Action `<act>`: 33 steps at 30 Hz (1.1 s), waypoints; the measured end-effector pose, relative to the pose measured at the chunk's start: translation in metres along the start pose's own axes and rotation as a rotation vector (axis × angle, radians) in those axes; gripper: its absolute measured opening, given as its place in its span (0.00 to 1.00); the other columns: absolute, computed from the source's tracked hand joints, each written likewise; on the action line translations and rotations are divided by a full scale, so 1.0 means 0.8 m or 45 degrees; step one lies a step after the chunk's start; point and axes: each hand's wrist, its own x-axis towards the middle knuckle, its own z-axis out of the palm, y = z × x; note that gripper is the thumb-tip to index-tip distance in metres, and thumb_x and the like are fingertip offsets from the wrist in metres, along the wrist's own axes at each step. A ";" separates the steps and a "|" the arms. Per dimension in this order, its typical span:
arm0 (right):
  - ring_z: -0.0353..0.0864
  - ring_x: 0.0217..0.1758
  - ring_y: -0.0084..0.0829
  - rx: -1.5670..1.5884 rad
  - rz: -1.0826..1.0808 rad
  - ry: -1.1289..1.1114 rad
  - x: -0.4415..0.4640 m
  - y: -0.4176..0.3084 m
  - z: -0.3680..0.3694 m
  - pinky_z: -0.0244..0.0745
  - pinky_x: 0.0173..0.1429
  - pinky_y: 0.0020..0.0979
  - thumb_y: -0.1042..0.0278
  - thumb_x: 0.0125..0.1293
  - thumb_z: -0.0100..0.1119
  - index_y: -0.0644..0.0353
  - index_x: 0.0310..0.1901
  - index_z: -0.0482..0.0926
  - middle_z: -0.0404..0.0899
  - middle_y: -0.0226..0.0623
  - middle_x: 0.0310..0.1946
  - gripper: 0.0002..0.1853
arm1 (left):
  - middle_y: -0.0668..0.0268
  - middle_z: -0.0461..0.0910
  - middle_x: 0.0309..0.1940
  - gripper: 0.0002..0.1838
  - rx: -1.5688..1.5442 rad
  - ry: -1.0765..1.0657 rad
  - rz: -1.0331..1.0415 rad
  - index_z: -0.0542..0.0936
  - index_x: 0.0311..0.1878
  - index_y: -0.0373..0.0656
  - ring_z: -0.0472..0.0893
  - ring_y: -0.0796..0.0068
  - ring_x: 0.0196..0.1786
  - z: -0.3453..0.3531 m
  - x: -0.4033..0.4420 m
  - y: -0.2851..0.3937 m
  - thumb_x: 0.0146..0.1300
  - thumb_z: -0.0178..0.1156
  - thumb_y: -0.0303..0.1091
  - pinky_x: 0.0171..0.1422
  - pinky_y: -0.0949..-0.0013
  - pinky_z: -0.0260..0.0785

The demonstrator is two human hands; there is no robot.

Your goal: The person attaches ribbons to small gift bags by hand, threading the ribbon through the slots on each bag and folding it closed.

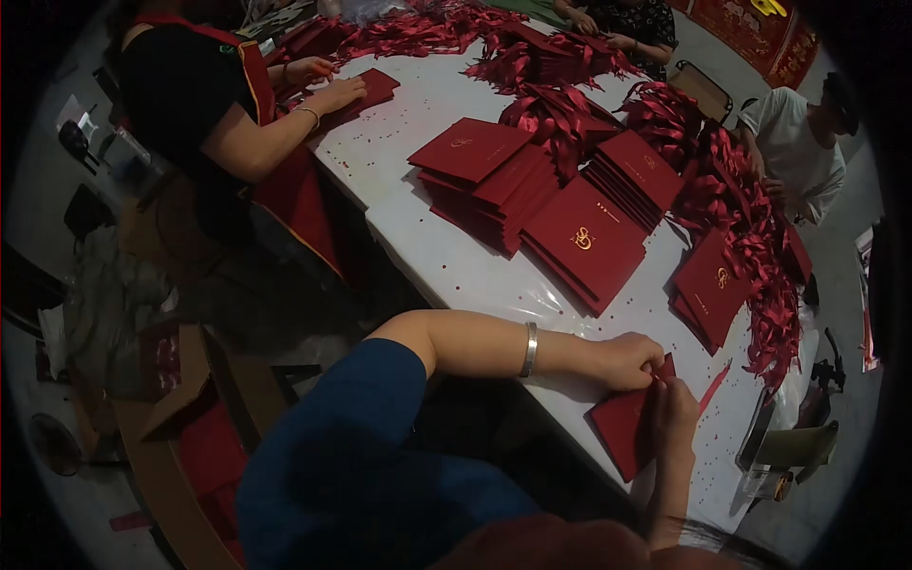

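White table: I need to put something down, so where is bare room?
Apart from specks, the white table is bare between the co-worker's red folder and the left folder stack, and at the near end, right of the right hand. Red ribbons crowd the far side and farther right edge; folder stacks fill the middle.

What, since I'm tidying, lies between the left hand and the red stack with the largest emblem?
In the head view, a narrow strip of white tabletop separates the left hand from that red stack.
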 end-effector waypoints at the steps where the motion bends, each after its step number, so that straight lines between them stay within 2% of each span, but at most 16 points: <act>1: 0.80 0.30 0.45 0.000 0.006 -0.006 -0.002 0.002 0.004 0.75 0.34 0.39 0.75 0.64 0.57 0.63 0.44 0.73 0.80 0.45 0.30 0.08 | 0.52 0.82 0.32 0.12 -0.019 -0.027 -0.007 0.79 0.42 0.33 0.82 0.62 0.36 0.000 0.000 0.000 0.56 0.56 0.29 0.41 0.64 0.73; 4: 0.78 0.27 0.44 -0.002 -0.047 0.123 -0.007 0.004 0.015 0.73 0.31 0.39 0.75 0.61 0.59 0.62 0.39 0.73 0.77 0.43 0.26 0.06 | 0.50 0.82 0.37 0.14 -0.001 -0.057 0.100 0.80 0.45 0.36 0.82 0.58 0.42 0.001 0.005 -0.012 0.58 0.53 0.29 0.46 0.62 0.72; 7: 0.77 0.26 0.43 -0.154 -0.101 0.167 -0.007 -0.004 0.016 0.72 0.29 0.40 0.75 0.59 0.60 0.61 0.34 0.71 0.75 0.41 0.24 0.07 | 0.50 0.80 0.41 0.16 0.212 -0.207 0.210 0.81 0.47 0.38 0.79 0.52 0.47 -0.012 -0.002 -0.001 0.56 0.54 0.28 0.51 0.60 0.71; 10: 0.76 0.25 0.42 -0.048 -0.163 0.182 -0.003 -0.003 0.015 0.70 0.25 0.40 0.74 0.56 0.62 0.59 0.31 0.69 0.73 0.40 0.23 0.09 | 0.52 0.81 0.42 0.16 0.391 -0.169 0.187 0.83 0.45 0.45 0.80 0.48 0.44 -0.019 -0.007 0.010 0.54 0.54 0.28 0.52 0.54 0.71; 11: 0.76 0.25 0.42 -0.047 -0.132 0.183 -0.004 0.000 0.017 0.70 0.25 0.40 0.74 0.56 0.62 0.59 0.31 0.69 0.73 0.40 0.23 0.09 | 0.56 0.79 0.38 0.12 0.455 -0.043 0.293 0.84 0.40 0.47 0.80 0.50 0.39 -0.014 -0.010 0.004 0.54 0.57 0.29 0.46 0.54 0.72; 12: 0.76 0.25 0.41 -0.042 -0.156 0.175 -0.005 0.004 0.020 0.71 0.25 0.40 0.74 0.56 0.62 0.59 0.31 0.70 0.73 0.40 0.22 0.09 | 0.56 0.79 0.38 0.12 0.452 -0.072 0.293 0.84 0.40 0.47 0.80 0.50 0.39 -0.011 -0.010 0.001 0.54 0.57 0.29 0.46 0.54 0.72; 14: 0.76 0.25 0.41 -0.038 -0.153 0.173 -0.005 0.004 0.022 0.71 0.25 0.39 0.74 0.55 0.63 0.59 0.31 0.70 0.73 0.39 0.22 0.09 | 0.62 0.76 0.33 0.08 0.594 0.022 0.476 0.82 0.38 0.46 0.79 0.58 0.36 -0.008 -0.006 -0.003 0.53 0.61 0.28 0.39 0.60 0.72; 15: 0.76 0.24 0.40 -0.035 -0.171 0.207 -0.004 -0.002 0.020 0.71 0.26 0.39 0.74 0.55 0.63 0.58 0.31 0.70 0.73 0.38 0.21 0.09 | 0.64 0.76 0.32 0.04 0.631 0.079 0.529 0.80 0.32 0.45 0.79 0.59 0.34 -0.006 -0.004 -0.004 0.51 0.62 0.28 0.35 0.61 0.73; 19: 0.77 0.24 0.38 -0.048 -0.222 0.261 -0.002 -0.005 0.019 0.72 0.26 0.37 0.73 0.54 0.65 0.58 0.30 0.71 0.74 0.36 0.20 0.10 | 0.66 0.75 0.30 0.02 0.785 0.085 0.608 0.78 0.25 0.44 0.79 0.60 0.32 -0.008 0.001 0.001 0.49 0.62 0.27 0.34 0.60 0.72; 24: 0.77 0.24 0.38 -0.010 -0.149 0.245 -0.002 -0.003 0.019 0.73 0.26 0.37 0.70 0.53 0.67 0.58 0.31 0.72 0.74 0.36 0.20 0.11 | 0.67 0.75 0.28 0.02 0.954 -0.010 0.558 0.79 0.25 0.45 0.79 0.61 0.31 -0.028 0.001 0.020 0.47 0.63 0.27 0.32 0.62 0.72; 27: 0.77 0.24 0.39 -0.020 -0.140 0.229 -0.004 -0.004 0.015 0.72 0.26 0.38 0.68 0.54 0.68 0.58 0.30 0.72 0.74 0.37 0.20 0.11 | 0.64 0.76 0.28 0.02 0.927 0.098 0.420 0.79 0.24 0.45 0.80 0.60 0.31 -0.062 -0.005 0.035 0.46 0.63 0.27 0.33 0.60 0.71; 28: 0.77 0.24 0.39 -0.011 -0.128 0.245 -0.005 -0.004 0.017 0.72 0.26 0.38 0.67 0.54 0.68 0.58 0.29 0.72 0.74 0.37 0.20 0.12 | 0.63 0.76 0.29 0.02 0.824 0.234 0.408 0.80 0.26 0.43 0.79 0.62 0.28 -0.074 -0.006 0.036 0.49 0.64 0.26 0.31 0.63 0.71; 29: 0.77 0.24 0.39 0.005 -0.098 0.232 -0.006 -0.004 0.017 0.71 0.25 0.38 0.67 0.55 0.67 0.58 0.28 0.72 0.74 0.37 0.20 0.11 | 0.63 0.76 0.28 0.03 0.591 0.420 0.316 0.80 0.28 0.41 0.78 0.68 0.25 -0.080 -0.007 0.050 0.54 0.65 0.25 0.28 0.69 0.70; 30: 0.77 0.24 0.39 0.008 -0.054 0.211 -0.007 -0.005 0.017 0.71 0.25 0.38 0.67 0.55 0.67 0.58 0.28 0.72 0.74 0.37 0.20 0.11 | 0.65 0.74 0.25 0.04 0.617 0.590 0.477 0.80 0.29 0.38 0.76 0.76 0.24 -0.088 -0.005 0.059 0.57 0.65 0.25 0.27 0.74 0.68; 32: 0.77 0.24 0.38 0.006 -0.085 0.232 -0.005 -0.006 0.015 0.71 0.25 0.37 0.67 0.55 0.66 0.58 0.27 0.71 0.75 0.37 0.20 0.11 | 0.69 0.75 0.25 0.05 0.231 0.654 0.487 0.79 0.31 0.37 0.75 0.82 0.26 -0.082 -0.003 0.047 0.61 0.64 0.27 0.28 0.77 0.66; 33: 0.77 0.24 0.37 -0.020 -0.107 0.271 -0.004 -0.006 0.017 0.71 0.25 0.37 0.67 0.56 0.66 0.58 0.27 0.71 0.75 0.36 0.20 0.11 | 0.69 0.75 0.25 0.05 0.212 0.649 0.480 0.79 0.31 0.37 0.75 0.82 0.26 -0.075 -0.005 0.044 0.61 0.64 0.27 0.28 0.77 0.66</act>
